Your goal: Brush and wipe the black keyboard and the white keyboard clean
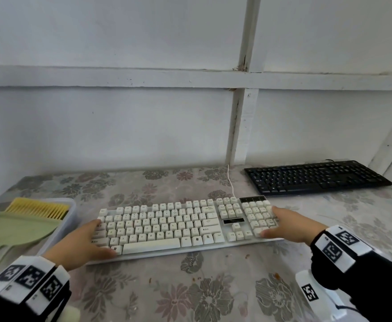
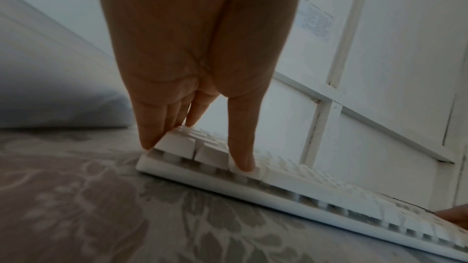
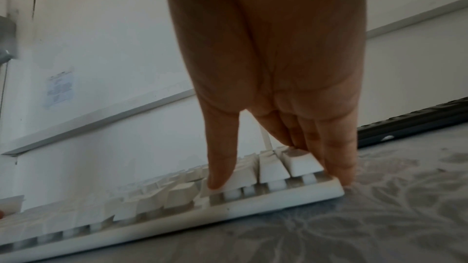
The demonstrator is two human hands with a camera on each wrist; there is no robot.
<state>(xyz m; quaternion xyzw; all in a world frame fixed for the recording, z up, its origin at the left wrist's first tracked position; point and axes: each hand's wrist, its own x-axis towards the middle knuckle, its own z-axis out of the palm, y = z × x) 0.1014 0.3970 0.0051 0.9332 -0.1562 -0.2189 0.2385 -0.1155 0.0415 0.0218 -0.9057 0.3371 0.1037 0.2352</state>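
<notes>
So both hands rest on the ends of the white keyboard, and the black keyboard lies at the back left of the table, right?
Not quite: the black keyboard lies at the back right of the table, as the head view shows. The rest holds: the left hand and the right hand rest on the ends of the white keyboard.

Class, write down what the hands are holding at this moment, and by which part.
The white keyboard, between both hands, by its short ends: left hand at the left end, right hand at the number-pad end.
</notes>
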